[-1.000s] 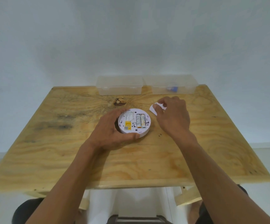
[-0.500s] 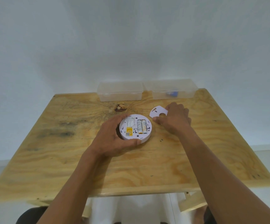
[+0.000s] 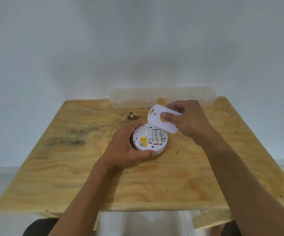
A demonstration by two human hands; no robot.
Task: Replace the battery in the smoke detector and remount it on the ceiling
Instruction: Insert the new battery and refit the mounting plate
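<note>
The round white smoke detector [image 3: 145, 145] lies back side up on the wooden table [image 3: 90, 167]. Two batteries [image 3: 157, 137] sit side by side in its open compartment, beside a yellow label. My left hand [image 3: 126, 147] grips the detector's left rim, thumb curled round the near edge. My right hand [image 3: 183, 119] pinches the white mounting plate [image 3: 156, 119], thumb on top, and holds it tilted in the air just above the detector's far right edge.
Two clear plastic boxes [image 3: 133, 97] stand side by side at the table's far edge, against the white wall. A dark knot [image 3: 133, 116] marks the wood behind the detector. My knees show below the near table edge.
My right hand picked the white plate up off the table and brought it left, over the detector. My left hand stayed on the detector. The camera tilted up slightly.
</note>
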